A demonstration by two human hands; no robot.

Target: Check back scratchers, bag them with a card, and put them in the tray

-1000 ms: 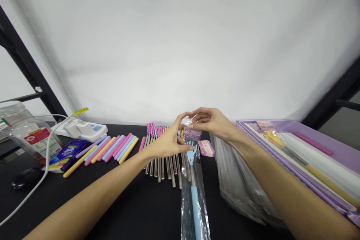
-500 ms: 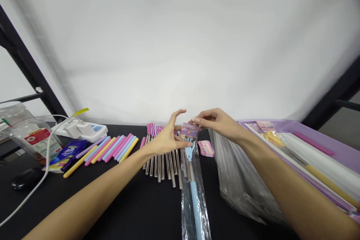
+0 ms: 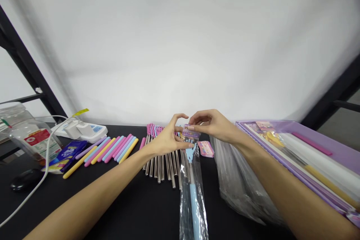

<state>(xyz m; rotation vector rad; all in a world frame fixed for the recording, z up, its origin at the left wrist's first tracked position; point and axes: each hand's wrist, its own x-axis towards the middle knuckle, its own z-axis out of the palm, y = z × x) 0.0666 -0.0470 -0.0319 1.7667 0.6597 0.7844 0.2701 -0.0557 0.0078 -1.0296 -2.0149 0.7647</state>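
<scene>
At the far middle of the black bench [image 3: 135,210], both hands meet over the top end of a clear plastic sleeve [image 3: 194,195] that lies lengthwise toward the camera. Inside it: a blue back scratcher [image 3: 192,180], claw end away from the viewer, just under the fingers. Right hand [image 3: 215,125] pinches a small printed header card [image 3: 191,132] at the mouth of the sleeve, thumb and fingertips closed on it. Left hand [image 3: 165,140] steadies the sleeve top from the left side; thumb and forefinger curl toward the card, grip partly closed, contact with the card itself not clear from this view. Judged step: fitting or folding the card over the open bag end, i.e. closing one packaged unit. Next move would call for the card squared on the bag edge and held flat while it is fixed; the thin film could slip or wrinkle. A second card [image 3: 206,148] lies on the bench just right of the sleeve. Left of the hands: a fan of unpacked scratchers [image 3: 159,157] with steel shafts, then a row of pastel handle grips [image 3: 112,149]. Right: a stack of empty clear bags [image 3: 242,180] and a purple tray [image 3: 332,150] holding finished packs.
</scene>
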